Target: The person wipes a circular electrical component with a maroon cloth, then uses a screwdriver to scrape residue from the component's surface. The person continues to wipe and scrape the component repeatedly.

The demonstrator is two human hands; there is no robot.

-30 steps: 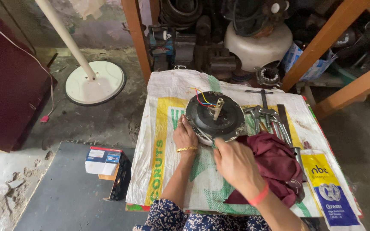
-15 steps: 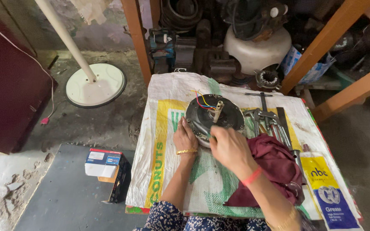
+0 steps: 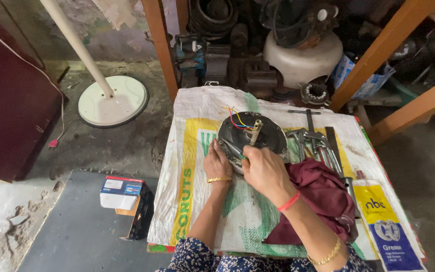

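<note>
A low bench [image 3: 197, 221], covered by a white woven sack [image 3: 192, 131] with yellow and green print, fills the middle of the view. On the floor to its left stands one white pedestal stand [image 3: 112, 100], a round base with a slanting pole, and nearer the person one small cardboard box [image 3: 124, 194]. Behind the bench sit a white rounded housing [image 3: 303, 58] and dark machine parts that are too cluttered to count.

On the sack lies one dark maroon cloth [image 3: 323, 196], bunched under the right forearm. Above it is a cluster of metal hand tools [image 3: 315, 143], overlapping so that their number cannot be told.

One round dark fan motor [image 3: 258, 136] lies flat near the middle of the bench, its shaft pointing up and red, yellow and blue wires rising from its top.

Two hands work at its near edge. The left hand [image 3: 217, 163] rests with its fingers [image 3: 216, 149] curled against the motor's left rim, steadying it; a gold bangle circles that wrist. The right hand [image 3: 265, 171] is closed around one slim tool [image 3: 233, 148], likely a screwdriver, whose tip slants onto the motor's near face. A red thread band sits on the right wrist. The motor lies just beyond both sets of fingers, touching them.
</note>
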